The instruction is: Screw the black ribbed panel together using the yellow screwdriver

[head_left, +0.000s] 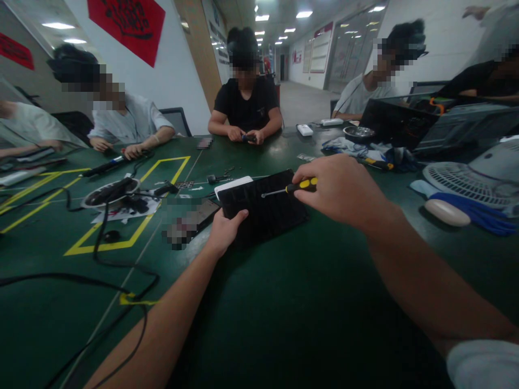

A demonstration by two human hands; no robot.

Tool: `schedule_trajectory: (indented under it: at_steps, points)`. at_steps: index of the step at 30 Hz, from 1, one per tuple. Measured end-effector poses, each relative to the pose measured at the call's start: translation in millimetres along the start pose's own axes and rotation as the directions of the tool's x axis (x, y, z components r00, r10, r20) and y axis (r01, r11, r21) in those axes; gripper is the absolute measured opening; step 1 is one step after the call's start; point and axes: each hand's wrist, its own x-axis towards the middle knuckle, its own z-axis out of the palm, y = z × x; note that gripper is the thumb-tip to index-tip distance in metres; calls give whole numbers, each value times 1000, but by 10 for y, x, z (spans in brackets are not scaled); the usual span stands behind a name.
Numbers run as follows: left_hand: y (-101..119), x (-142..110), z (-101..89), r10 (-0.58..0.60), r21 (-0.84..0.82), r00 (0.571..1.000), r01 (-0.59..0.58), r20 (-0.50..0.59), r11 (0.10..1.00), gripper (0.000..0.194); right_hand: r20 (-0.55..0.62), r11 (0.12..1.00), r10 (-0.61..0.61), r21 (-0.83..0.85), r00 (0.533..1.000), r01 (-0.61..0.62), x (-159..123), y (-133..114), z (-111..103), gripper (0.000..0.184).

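In the head view, my left hand grips the near left edge of a flat black panel with ribs on its face, its thumb lying over the top. The panel is tilted up off the table. My right hand is closed around the yellow and black handle of a screwdriver. Its thin metal shaft points left, and the tip reaches the panel's face near a small round spot. Behind the panel a white flat object shows in part. A dark phone-like slab lies left of my left hand.
Black cables run over the green table at left, near a cluttered dish. At right are a white fan, blue gloves, a white oval object and a metal bowl. Several people sit around the table.
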Motion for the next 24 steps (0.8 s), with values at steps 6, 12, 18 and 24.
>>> schedule_trajectory:
  at_steps: [6, 12, 18, 24]
  points:
    - [-5, 7, -4, -14, -4, 1000, 14, -5, 1000, 51, 25, 1000, 2, 0, 1000, -2, 16, -3, 29, 22]
    - [3, 3, -6, -17, 5, 1000, 17, 3, 1000, 52, 24, 1000, 20, -18, 1000, -20, 22, -13, 36, 22]
    - [6, -2, -2, -6, -1, 1000, 6, 3, 1000, 53, 22, 999, 32, -32, 999, -32, 20, -24, 38, 23]
    - [-5, 3, -5, -5, 7, 1000, 5, -1, 1000, 52, 0, 997, 53, -63, 999, -53, 9, -25, 57, 22]
